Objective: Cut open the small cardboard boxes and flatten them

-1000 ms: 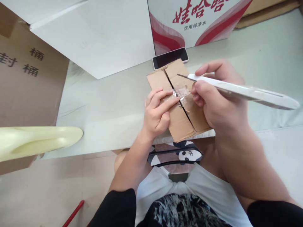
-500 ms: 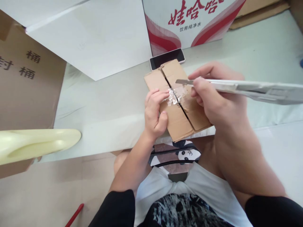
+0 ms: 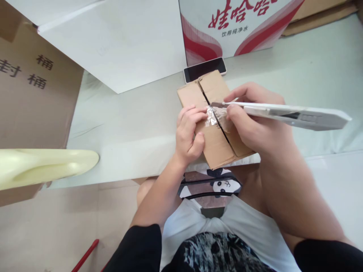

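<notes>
**Knife blade at the taped seam of a small carton**

The left hand (image 3: 189, 134) rests on the left flap of the small cardboard box (image 3: 215, 128), its fingers curled narrow, with the fingertips (image 3: 198, 112) pressing down on the crumpled clear tape (image 3: 212, 116) that crosses the seam; the thumb is tucked against the flap lower down. It grips nothing, it only pins the box. Just right of the seam, the right hand (image 3: 255, 126) is closed around a white utility knife (image 3: 286, 113), pinched near the front between thumb and forefinger. The metal blade points left and its tip meets the tape at the seam, close to the left fingertips. The handle runs out well to the right of the box.

The box lies at the near edge of a pale table (image 3: 136, 124), its flaps shut but parted along a dark slit. Far left of the box stands a large brown carton (image 3: 34, 94) with black printed characters, and below it a cream plastic shape (image 3: 48, 166) juts in. Behind and left of the box lies a white board (image 3: 119, 41). Touching the box's far end is a dark phone (image 3: 204, 68), and behind that a red-and-white printed carton (image 3: 235, 22). Below the box, under the table edge, shows panda-print fabric (image 3: 224, 185).
</notes>
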Motion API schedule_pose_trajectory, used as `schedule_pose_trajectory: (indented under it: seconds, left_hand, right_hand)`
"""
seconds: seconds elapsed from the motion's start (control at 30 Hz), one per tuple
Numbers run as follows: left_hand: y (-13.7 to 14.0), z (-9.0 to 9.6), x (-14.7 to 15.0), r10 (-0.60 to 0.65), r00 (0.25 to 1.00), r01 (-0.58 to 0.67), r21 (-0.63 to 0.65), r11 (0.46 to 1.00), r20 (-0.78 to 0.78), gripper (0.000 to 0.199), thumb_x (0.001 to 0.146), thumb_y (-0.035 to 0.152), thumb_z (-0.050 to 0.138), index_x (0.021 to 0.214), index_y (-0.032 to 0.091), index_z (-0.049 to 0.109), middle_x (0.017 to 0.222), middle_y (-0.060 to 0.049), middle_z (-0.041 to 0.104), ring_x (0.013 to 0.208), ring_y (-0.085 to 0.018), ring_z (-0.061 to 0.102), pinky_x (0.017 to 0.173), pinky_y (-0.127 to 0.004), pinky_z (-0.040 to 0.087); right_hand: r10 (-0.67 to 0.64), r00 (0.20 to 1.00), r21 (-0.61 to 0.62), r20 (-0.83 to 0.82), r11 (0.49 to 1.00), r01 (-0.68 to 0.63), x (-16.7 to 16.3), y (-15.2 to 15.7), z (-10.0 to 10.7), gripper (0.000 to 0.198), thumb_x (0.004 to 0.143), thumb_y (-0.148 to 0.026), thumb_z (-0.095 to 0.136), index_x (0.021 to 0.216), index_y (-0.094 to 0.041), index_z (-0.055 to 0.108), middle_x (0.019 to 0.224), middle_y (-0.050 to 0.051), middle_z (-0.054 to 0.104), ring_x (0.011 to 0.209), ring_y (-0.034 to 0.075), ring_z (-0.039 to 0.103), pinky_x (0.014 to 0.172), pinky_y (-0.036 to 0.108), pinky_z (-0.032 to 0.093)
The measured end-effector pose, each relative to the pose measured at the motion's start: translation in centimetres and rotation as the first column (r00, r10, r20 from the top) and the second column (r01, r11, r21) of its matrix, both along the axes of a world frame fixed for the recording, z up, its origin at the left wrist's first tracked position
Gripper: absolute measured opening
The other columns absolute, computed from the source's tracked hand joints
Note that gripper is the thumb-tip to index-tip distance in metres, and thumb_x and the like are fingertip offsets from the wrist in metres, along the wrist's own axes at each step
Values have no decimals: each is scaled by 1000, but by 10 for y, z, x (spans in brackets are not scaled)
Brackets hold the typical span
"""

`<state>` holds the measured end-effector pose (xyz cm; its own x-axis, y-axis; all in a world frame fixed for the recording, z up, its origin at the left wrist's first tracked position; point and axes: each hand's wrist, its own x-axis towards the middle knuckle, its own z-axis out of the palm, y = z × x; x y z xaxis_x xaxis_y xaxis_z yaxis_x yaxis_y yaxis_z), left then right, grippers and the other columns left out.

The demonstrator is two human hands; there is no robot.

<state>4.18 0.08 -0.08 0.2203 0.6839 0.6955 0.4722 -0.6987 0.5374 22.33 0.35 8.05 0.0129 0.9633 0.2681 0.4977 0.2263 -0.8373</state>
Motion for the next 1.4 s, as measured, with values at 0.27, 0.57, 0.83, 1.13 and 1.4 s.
schedule_pose_trajectory:
  seconds: [0.27,0.57,0.83,1.13,1.4]
  left_hand:
    - [0,0,-1,-14,1000,14,11,1000,10,33,105,47,37,118,24,58,126,-11,73,121,-27,65,117,-54,44]
    - [0,1,0,-3,1000,3,21,1000,-5,32,104,45,36,118,25,56,124,-11,74,118,-27,67,116,-53,45]
    - [-1,-1,-1,4,1000,-4,-11,1000,-26,37,104,49,32,119,25,56,125,-11,73,122,-29,65,118,-55,43]
    - [0,1,-1,-6,1000,6,10,1000,-19,34,105,46,34,119,24,56,126,-11,73,121,-28,65,118,-54,44]
    - [-1,2,0,11,1000,-11,-1,1000,-20,37,105,48,33,117,25,58,124,-11,74,118,-28,66,117,-55,45]
  right_hand:
    - [-7,999,-13,38,1000,7,-2,1,-1,10,80,-25,59,82,-23,68,70,-2,70,62,15,58,67,34,43]
    - [24,997,-31,78,999,-22,-3,2,2,7,79,-24,62,79,-25,69,73,0,73,65,16,60,66,33,43]
    - [50,998,9,25,999,-50,-3,1,2,11,76,-18,60,68,-23,65,65,1,68,59,13,54,59,31,40]
    - [61,995,60,80,996,-66,-2,-2,4,9,72,-16,56,66,-22,59,60,-1,63,55,12,49,56,32,34]
    - [67,996,88,61,994,-72,-4,-7,4,15,69,-16,54,56,-23,52,50,-3,50,49,11,39,50,31,28]
